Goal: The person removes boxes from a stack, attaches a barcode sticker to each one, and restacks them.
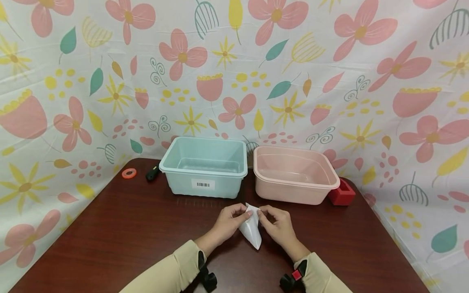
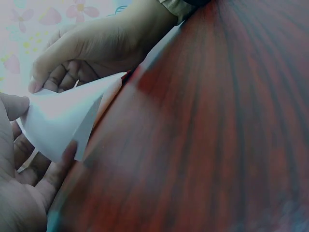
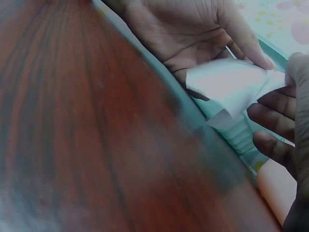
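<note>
A piece of white paper, rolled into a cone [image 1: 251, 232], is held between both hands above the table, its pointed end towards the person. The left hand [image 1: 228, 223] pinches its upper left edge, thumb on the near face. On the other side the right hand [image 1: 279, 226] grips the upper right edge between thumb and fingers. A loose flap of the paper cone [image 2: 67, 118] hangs open in the left wrist view. From the right wrist view, the paper [image 3: 229, 87] looks folded over, with several right-hand fingers behind it.
Behind the hands stand a light blue bin [image 1: 203, 187] with a barcode label and a pink bin [image 1: 293, 193]. A red block-shaped holder [image 1: 342, 194] sits at the right. Far left lie an orange tape roll [image 1: 129, 173] and a dark-handled tool [image 1: 152, 173] on the brown table [image 1: 121, 228].
</note>
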### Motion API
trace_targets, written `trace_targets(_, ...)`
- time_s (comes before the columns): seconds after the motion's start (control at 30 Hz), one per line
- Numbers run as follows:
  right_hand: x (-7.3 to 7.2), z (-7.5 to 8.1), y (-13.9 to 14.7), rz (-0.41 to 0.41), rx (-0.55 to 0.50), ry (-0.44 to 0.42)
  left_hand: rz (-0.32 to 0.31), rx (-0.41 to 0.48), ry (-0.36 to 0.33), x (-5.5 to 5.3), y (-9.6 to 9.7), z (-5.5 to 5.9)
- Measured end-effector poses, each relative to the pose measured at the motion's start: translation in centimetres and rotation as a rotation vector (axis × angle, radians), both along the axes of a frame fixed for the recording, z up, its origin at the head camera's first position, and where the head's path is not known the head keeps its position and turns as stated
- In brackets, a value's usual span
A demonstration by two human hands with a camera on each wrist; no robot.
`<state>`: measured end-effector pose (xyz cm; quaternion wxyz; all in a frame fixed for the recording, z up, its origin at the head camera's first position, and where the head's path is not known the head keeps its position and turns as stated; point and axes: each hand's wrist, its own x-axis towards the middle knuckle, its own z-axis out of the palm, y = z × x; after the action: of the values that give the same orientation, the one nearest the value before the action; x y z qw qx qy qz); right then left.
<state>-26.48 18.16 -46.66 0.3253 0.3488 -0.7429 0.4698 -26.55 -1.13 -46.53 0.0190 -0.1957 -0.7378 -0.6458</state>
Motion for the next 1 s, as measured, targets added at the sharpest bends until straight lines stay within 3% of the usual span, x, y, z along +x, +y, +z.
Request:
trace_targets(0.07, -0.4, -0.6, 0.3, -0.02, -0.028, -0.044, 0.006, 0.001, 0.004, 0.7, -0.1, 1.0)
trace_targets(0.2, 0.5, 0.8, 0.0, -0.041, -0.062, -0.109, 0.039, -0.006, -0.003, 1.5, -0.1, 2.3)
trace_targets(0.3, 1.5, 2.2, -0.3, -0.046, -0.085, -0.144, 0.088, -0.022, -0.004, 0.7, 0.2, 1.2)
trace_targets(0.43, 1.5, 2.3, 0.0, -0.081, -0.127, -0.222, 0.131, -0.043, -0.001, 0.2, 0.4, 0.5)
trace_targets(0.73, 0.9, 2.1, 0.9, -0.148, -0.229, -0.331, 0.108, -0.006, 0.023, 2.1, -0.2, 3.1)
trace_targets(1.0, 0.5, 2.1, 1.5, -0.137, -0.255, -0.335, 0.129, -0.016, 0.015, 2.3, -0.3, 3.5)
